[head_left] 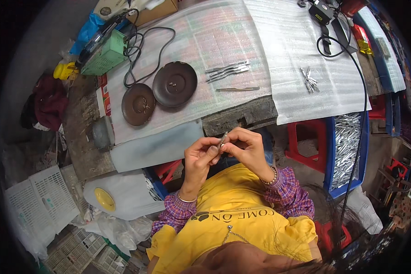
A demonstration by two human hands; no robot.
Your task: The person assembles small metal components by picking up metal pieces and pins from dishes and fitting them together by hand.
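Observation:
In front of my body, just off the table's near edge, both hands meet around a small slim metal piece (223,138). My left hand (200,156) is closed, with its thumb and fingertips pinching the lower end. The fingers of my right hand (245,148) are closed too, gripping the upper end. Much of the piece is covered by fingertips, so its exact kind does not show. Beyond the hands, several flat silvery metal strips (228,69) lie stacked on the sheeted table, and a darker, tweezer-like strip (238,89) rests nearer to me.
Left of the strips stand two brown dishes (175,84) (138,104) with tiny parts inside. A green box-shaped device (106,55) trails a black cable. Several small metal pieces (309,80) sit on white foam at right. A blue bin (328,155) full of metal parts stands near a red stool (307,144).

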